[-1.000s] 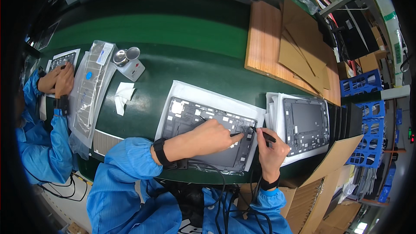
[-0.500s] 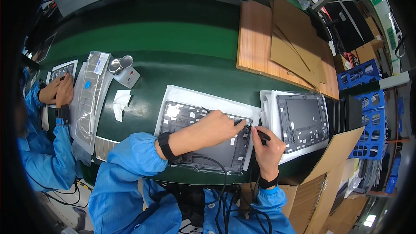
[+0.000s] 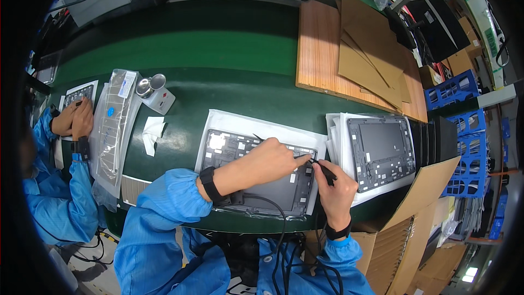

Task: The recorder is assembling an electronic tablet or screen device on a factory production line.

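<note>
A dark tablet-sized housing (image 3: 262,155), dotted with small white pads, lies on white sheets in front of me. My left hand (image 3: 272,159) reaches across it, index finger stretched to the top right corner and the other fingers curled. From behind that hand pokes the tip of a thin dark pointed tool (image 3: 256,136), seemingly held in the curled fingers; most of it is hidden. At the same corner my right hand (image 3: 337,186) pinches a slim black pen-like tool (image 3: 329,173), its tip close to the left fingertip. What lies under the tips is too small to make out.
A second housing (image 3: 381,150) lies on white sheets at right, beside a cardboard box (image 3: 385,246). A metal dispenser bottle (image 3: 158,95), a white wipe (image 3: 153,134) and bagged parts (image 3: 113,131) stand left. Beyond them a co-worker's hands (image 3: 76,117) work. Cables (image 3: 281,240) hang at my front.
My left index finger has pushed a little farther right onto the corner. The right hand and its black tool have shifted slightly left. The housing stays in place.
</note>
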Tool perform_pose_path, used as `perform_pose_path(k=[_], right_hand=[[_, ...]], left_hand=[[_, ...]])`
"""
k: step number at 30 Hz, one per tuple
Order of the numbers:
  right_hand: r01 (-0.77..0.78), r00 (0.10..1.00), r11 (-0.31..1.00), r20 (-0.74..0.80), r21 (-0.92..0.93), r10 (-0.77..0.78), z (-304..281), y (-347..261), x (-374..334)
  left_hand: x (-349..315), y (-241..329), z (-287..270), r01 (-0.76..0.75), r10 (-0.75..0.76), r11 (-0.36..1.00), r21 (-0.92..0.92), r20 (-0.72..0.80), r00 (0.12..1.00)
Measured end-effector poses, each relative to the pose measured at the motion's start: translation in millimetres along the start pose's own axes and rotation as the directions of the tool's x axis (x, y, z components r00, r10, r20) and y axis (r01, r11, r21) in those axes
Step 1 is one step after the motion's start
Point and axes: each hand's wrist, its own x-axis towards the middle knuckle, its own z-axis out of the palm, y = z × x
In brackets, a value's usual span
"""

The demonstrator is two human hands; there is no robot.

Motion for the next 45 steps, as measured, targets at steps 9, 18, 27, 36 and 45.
perform_pose_path(k=[9,18,27,36,45], right_hand=[[0.079,0.991,0.997,-0.113,0.022,-0.076,-25.6,-8.4,-16.7],[-0.056,0.991,0.997,-0.118,0.056,0.062,-74.4,-31.0,-47.1],[-0.295,0.867,0.944,0.375,-0.145,0.329,-51.8,-21.8,-50.6],[-0.342,0.801,0.925,0.464,-0.163,0.378,-0.3,7.8,-20.5],[-0.57,0.801,0.781,0.384,0.254,0.459,17.9,20.6,-23.9]], left_hand=[[0.3,-1.1,-1.5,-0.029,0.03,0.999,-0.043,0.022,0.999],[4.0,0.5,-3.9,-0.068,0.068,0.998,0.007,0.078,0.995],[-76.6,39.7,-62.9,0.39,-0.382,0.919,0.054,-0.123,0.916],[-209.4,79.2,-59.8,0.768,-0.788,0.616,0.176,0.162,0.594],[-224.2,68.0,-36.9,0.743,-0.741,0.668,0.051,-0.052,0.67]])
